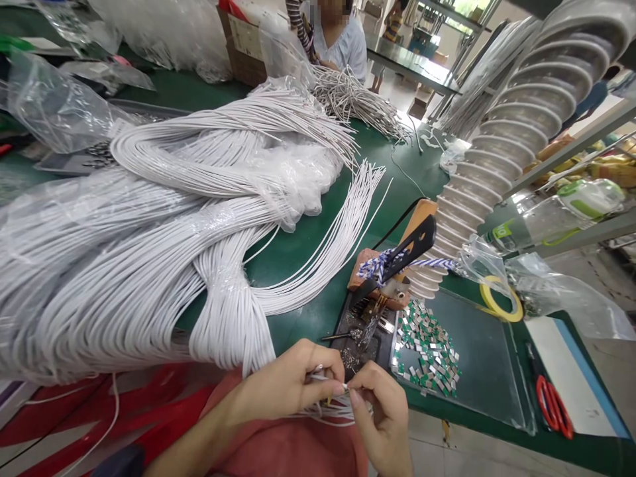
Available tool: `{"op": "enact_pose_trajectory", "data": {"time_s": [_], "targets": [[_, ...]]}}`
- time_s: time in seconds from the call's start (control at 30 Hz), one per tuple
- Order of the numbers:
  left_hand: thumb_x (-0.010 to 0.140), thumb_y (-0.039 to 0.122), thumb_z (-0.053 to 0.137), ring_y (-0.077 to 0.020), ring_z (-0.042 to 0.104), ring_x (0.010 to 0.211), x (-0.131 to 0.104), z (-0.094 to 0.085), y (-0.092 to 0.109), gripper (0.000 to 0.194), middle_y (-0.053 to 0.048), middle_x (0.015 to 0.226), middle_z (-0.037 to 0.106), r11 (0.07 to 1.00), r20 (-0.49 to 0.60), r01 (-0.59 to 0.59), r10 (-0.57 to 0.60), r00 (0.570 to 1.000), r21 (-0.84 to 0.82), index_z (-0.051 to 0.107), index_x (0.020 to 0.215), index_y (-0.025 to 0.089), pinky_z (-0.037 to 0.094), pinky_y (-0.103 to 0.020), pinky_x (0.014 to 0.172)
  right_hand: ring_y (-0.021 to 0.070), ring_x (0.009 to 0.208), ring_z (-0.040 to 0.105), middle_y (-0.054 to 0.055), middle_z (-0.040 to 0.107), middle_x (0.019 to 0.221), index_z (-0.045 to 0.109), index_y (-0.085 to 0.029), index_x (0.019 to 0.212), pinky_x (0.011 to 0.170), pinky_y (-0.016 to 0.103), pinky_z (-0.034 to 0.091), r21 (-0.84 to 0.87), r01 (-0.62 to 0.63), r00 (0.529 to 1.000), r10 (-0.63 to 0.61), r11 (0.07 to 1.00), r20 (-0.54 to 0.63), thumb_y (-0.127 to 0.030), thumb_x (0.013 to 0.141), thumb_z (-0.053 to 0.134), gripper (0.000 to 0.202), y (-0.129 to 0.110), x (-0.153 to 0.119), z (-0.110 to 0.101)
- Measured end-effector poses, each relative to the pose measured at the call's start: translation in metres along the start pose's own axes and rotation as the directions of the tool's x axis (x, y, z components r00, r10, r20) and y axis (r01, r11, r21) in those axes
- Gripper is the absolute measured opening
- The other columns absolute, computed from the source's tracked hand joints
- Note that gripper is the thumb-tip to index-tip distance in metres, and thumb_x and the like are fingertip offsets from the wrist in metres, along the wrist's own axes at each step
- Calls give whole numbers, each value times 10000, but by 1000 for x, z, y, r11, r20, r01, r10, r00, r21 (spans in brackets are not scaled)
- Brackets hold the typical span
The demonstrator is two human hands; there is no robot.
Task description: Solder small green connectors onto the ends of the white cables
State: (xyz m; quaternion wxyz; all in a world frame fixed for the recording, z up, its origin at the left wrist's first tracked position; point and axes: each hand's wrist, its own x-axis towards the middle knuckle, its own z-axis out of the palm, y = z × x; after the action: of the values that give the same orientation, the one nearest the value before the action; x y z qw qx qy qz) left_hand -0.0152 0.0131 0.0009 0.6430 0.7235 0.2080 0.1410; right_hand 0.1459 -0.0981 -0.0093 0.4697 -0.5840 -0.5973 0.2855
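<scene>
My left hand (pixel 298 377) is closed around a white cable, whose end (pixel 344 387) pokes out between thumb and forefinger. My right hand (pixel 378 409) pinches at that same end, its fingertips nearly touching those of my left hand. More white cables (pixel 332 409) hang below both hands, over a red cloth on my lap. Just beyond the hands is a dark tray (pixel 348 344) with metal bits. A soldering stand with a black clamp (pixel 405 258) and a brick (pixel 365 265) rises behind it. Small green and silver boards (pixel 430 351) lie scattered in a tray to the right.
Large bundles of white cable (pixel 149 265) cover the left of the green table (pixel 298 324). A ribbed clear duct (pixel 511 132) comes down at the right. Yellow tape (pixel 501 299), red-handled scissors (pixel 552 404) and plastic bags (pixel 571 291) lie right. A person (pixel 340 43) sits across the table.
</scene>
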Motion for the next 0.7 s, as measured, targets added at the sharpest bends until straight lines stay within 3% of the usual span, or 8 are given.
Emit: {"op": "enact_pose_trajectory", "data": {"time_s": [0.3,0.7], "targets": [[882,387,611,-103,455,561,2,0,2,318,23,620,547,999,-15,-7,6,1000,-34,638,729,110,345,-188,541,119,589,490,-19,515,668,565,-202,762,525,220,346,5,-21,1000,21,1000,10,-137,892,532,149,-1,1,0],[888,319,598,-105,432,575,1,-1,1,256,32,625,514,999,4,15,-15,1000,-52,622,738,112,329,-189,541,125,630,486,-17,499,696,537,-206,780,557,230,340,22,-33,999,32,999,43,-138,904,502,146,0,-1,0]]}}
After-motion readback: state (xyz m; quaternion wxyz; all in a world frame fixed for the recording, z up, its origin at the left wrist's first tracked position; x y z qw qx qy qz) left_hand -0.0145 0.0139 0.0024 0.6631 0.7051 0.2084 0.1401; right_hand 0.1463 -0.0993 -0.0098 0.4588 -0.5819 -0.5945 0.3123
